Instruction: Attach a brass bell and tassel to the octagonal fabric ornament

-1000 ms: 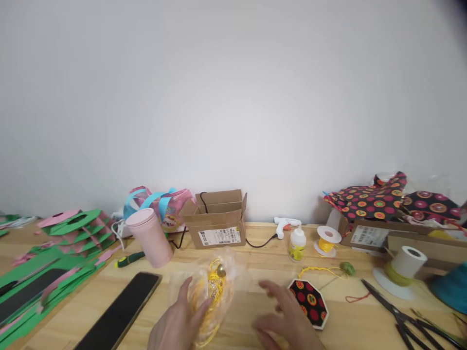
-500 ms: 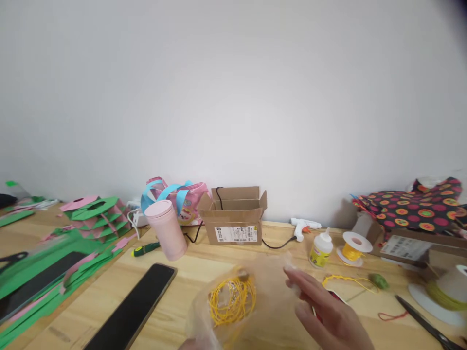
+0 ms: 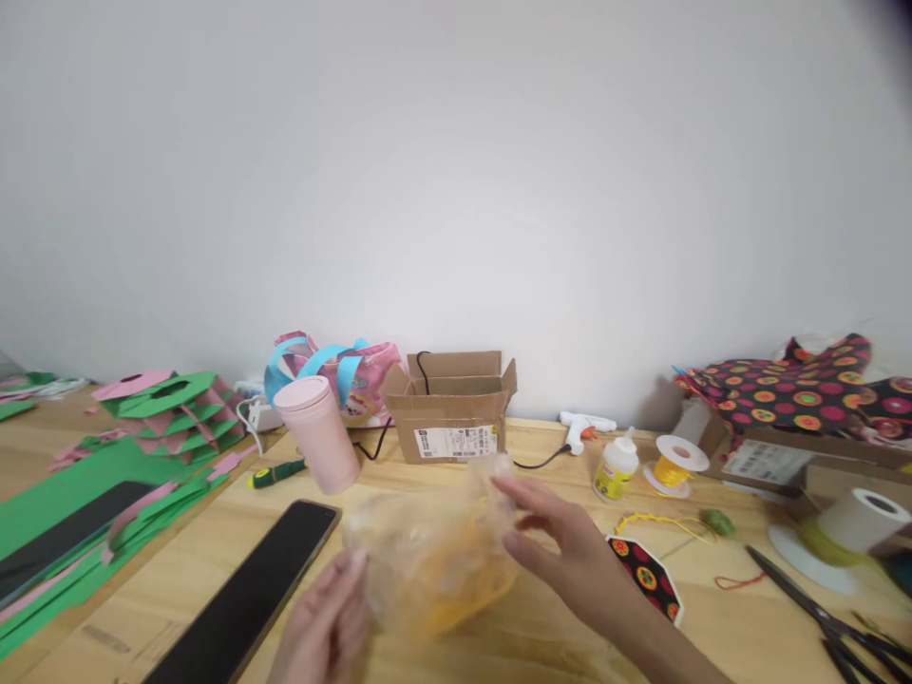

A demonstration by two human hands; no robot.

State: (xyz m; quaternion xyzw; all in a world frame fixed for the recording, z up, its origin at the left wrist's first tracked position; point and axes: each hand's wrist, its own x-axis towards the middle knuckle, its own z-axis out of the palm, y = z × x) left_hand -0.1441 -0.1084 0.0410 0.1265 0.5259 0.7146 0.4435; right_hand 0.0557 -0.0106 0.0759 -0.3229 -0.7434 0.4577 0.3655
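A clear plastic bag (image 3: 399, 551) hangs blurred between my two hands over the table, with yellow cord (image 3: 463, 575) bundled inside it. The fingers of my left hand (image 3: 332, 608) are closed on the bag's left side. At its upper right corner, my right hand (image 3: 560, 541) pinches the plastic between thumb and fingers. Just beyond my right wrist lies an octagonal piece of dark patterned fabric with a white edge (image 3: 645, 578), partly covered by the wrist.
A black phone (image 3: 249, 589) lies left of my hands. Behind stand a pink tumbler (image 3: 318, 437), an open cardboard box (image 3: 456, 427) and a glue bottle (image 3: 617, 465). Black scissors (image 3: 826, 617) lie at right. Green and pink paper (image 3: 171, 408) is at left.
My left hand has come further into view. My right hand has moved left and closed on the bag. The bag has shifted and blurred, and more of the octagonal piece shows. The view has shifted slightly.
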